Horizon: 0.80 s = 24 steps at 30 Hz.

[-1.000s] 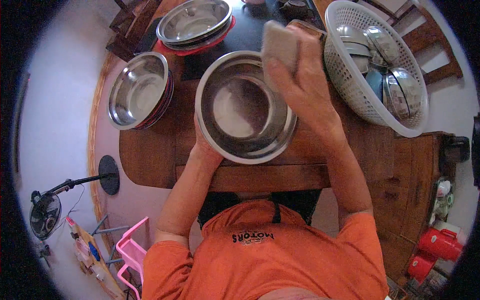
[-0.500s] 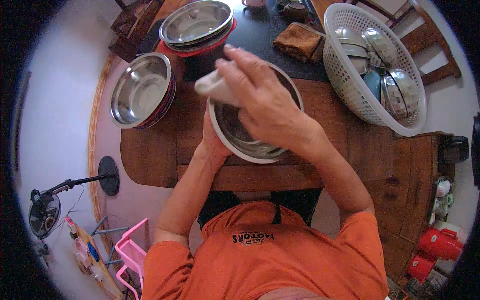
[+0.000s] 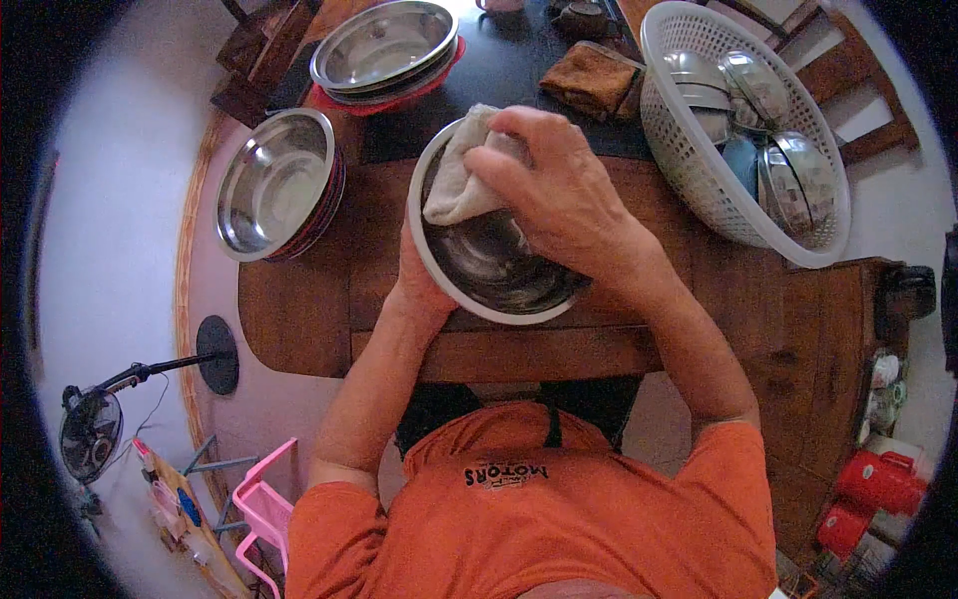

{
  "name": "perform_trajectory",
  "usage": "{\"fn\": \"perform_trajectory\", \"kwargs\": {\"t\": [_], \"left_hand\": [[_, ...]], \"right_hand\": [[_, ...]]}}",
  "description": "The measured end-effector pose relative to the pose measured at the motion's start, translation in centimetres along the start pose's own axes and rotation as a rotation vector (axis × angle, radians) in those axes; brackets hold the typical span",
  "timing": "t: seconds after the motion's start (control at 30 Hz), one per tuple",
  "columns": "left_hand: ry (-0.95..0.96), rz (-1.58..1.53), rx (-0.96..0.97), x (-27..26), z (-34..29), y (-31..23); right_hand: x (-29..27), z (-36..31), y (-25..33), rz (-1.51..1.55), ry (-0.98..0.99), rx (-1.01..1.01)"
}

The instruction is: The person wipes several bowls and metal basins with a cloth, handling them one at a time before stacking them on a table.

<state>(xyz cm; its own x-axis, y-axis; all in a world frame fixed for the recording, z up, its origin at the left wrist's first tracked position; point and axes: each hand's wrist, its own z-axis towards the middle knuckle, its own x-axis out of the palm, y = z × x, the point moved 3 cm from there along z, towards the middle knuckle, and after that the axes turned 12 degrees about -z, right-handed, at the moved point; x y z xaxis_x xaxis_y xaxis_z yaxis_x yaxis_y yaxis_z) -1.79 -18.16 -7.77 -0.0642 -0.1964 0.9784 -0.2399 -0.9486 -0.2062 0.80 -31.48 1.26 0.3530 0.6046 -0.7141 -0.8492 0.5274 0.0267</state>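
Observation:
A round metal bowl (image 3: 496, 270) is held over the near part of the table, its mouth facing up toward me. My left hand (image 3: 424, 275) grips its left side; the fingers pass out of sight beneath it. In my right hand (image 3: 574, 195) is a bunched white cloth (image 3: 461, 185), pressed against the inner wall at the bowl's far left. Thumb and fingers are closed on the cloth.
Stacked metal bowls (image 3: 277, 185) stand at the left. More shallow metal bowls (image 3: 384, 45) sit on a red base at the back. A white plastic basket (image 3: 689, 165) with several metal bowls is at the right, beside a folded brown cloth (image 3: 589, 80). The wooden table (image 3: 299, 309) has a rounded left corner.
My right hand has brought the white cloth from above the bowl's left rim down onto its inside wall. The bowl has shifted slightly left, still in my left hand.

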Motion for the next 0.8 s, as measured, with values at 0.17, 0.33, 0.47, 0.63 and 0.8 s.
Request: {"fn": "perform_trajectory", "kwargs": {"t": [0.17,0.33,0.47,0.63,0.8], "left_hand": [[-0.105,-0.015,-0.025,-1.0,-0.2,-0.2],[-0.113,-0.008,0.0,-0.2,-0.6,-0.6],[-0.171,-0.011,0.049,0.7,-1.0,-0.8],[-0.287,-0.031,0.141,2.3,-1.2,-1.1],[-0.152,0.254,0.148,0.1,-1.2,-1.3]], "right_hand": [[1.6,-1.2,0.0,-0.158,0.14,-0.038],[1.4,-0.9,0.8,-0.051,0.244,0.026],[1.8,-1.3,1.1,0.072,0.21,0.101],[1.1,-1.7,-0.2,0.157,0.028,0.24],[1.1,-1.3,1.1,0.127,0.01,0.338]]}}
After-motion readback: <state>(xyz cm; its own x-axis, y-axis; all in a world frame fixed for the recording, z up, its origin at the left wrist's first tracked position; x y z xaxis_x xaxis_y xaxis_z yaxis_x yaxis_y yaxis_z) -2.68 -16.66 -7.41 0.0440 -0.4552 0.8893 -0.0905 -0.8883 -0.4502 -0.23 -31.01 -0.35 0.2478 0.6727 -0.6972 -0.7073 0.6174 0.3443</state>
